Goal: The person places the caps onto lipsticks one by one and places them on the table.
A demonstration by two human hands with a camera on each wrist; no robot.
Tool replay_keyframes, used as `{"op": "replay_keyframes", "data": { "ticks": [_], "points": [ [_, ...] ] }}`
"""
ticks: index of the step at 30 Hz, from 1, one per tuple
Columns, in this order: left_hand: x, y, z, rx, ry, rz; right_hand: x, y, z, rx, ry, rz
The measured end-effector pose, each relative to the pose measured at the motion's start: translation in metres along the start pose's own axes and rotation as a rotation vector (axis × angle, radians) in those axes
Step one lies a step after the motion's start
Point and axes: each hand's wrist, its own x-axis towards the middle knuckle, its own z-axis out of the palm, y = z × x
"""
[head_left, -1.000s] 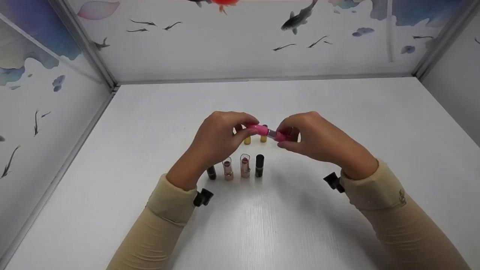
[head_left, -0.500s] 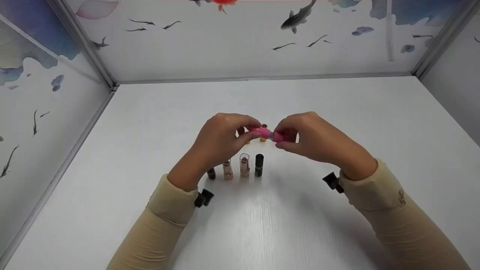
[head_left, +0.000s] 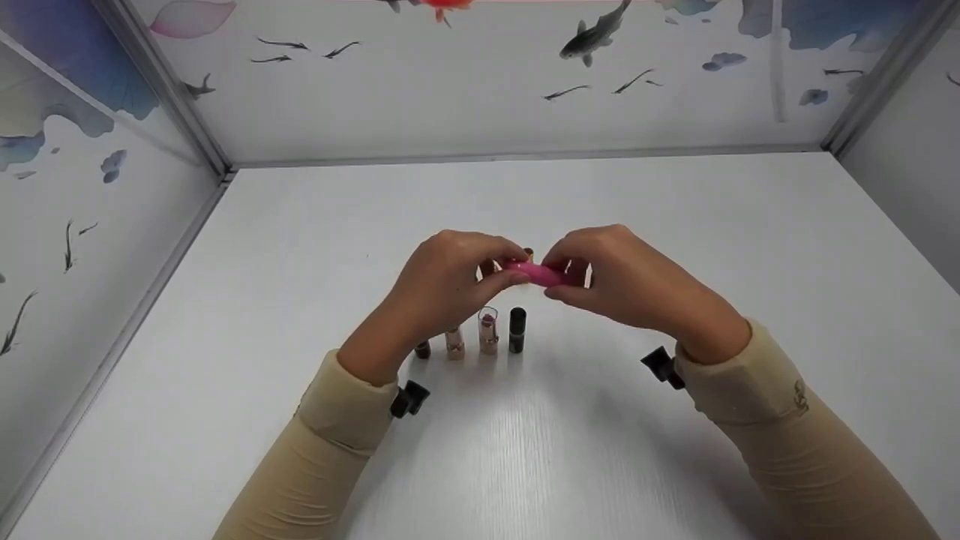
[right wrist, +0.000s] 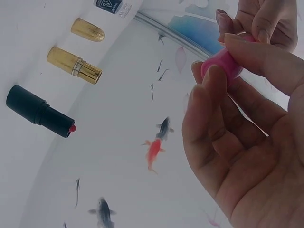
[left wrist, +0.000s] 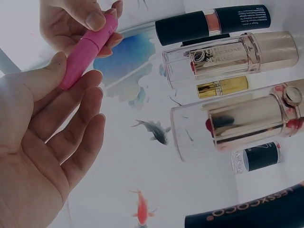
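Both hands meet over the table around a pink lipstick tube [head_left: 538, 274], which lies nearly level between them. My left hand [head_left: 459, 274] pinches one end with thumb and fingers. The other end is pinched by my right hand [head_left: 619, 270]. In the left wrist view the pink tube [left wrist: 87, 53] appears as one piece, with a thin seam across it. Fingers partly cover the tube [right wrist: 222, 66] in the right wrist view. Just nearer than the hands stand two lipsticks with clear caps [head_left: 488, 334] and a black lipstick [head_left: 517, 330].
A dark lipstick [head_left: 422, 350] stands partly behind the left wrist. Beyond the hands is a gold lipstick [right wrist: 74, 65], a gold cap [right wrist: 88, 30] and a dark lipstick with its red tip bare [right wrist: 40, 111]. Printed panels [head_left: 495, 97] wall in the white table [head_left: 337, 217].
The hands have drawn together, and the grey middle band of the pink lipstick tube has slid out of sight as its two pink parts came together.
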Motion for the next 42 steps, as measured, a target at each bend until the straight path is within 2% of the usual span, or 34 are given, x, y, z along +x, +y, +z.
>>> {"op": "replay_keyframes", "data": {
  "ticks": [8,17,23,32,42],
  "points": [
    [-0.001,0.0,0.001,0.004,0.026,0.026,-0.001,-0.002,0.0,-0.015,0.017,-0.027],
    [0.0,0.003,0.0,0.021,0.007,-0.028,-0.001,-0.005,0.002,-0.048,0.04,-0.06],
    [-0.002,0.003,-0.001,0.002,0.018,-0.017,0.0,-0.007,0.002,-0.044,0.037,-0.062],
    [0.0,0.003,-0.003,-0.017,0.05,0.02,-0.001,-0.01,0.002,-0.051,0.079,-0.088],
    [0.0,0.006,-0.001,-0.024,0.037,-0.008,-0.003,-0.011,0.002,-0.059,0.099,-0.102]
  ]
}}
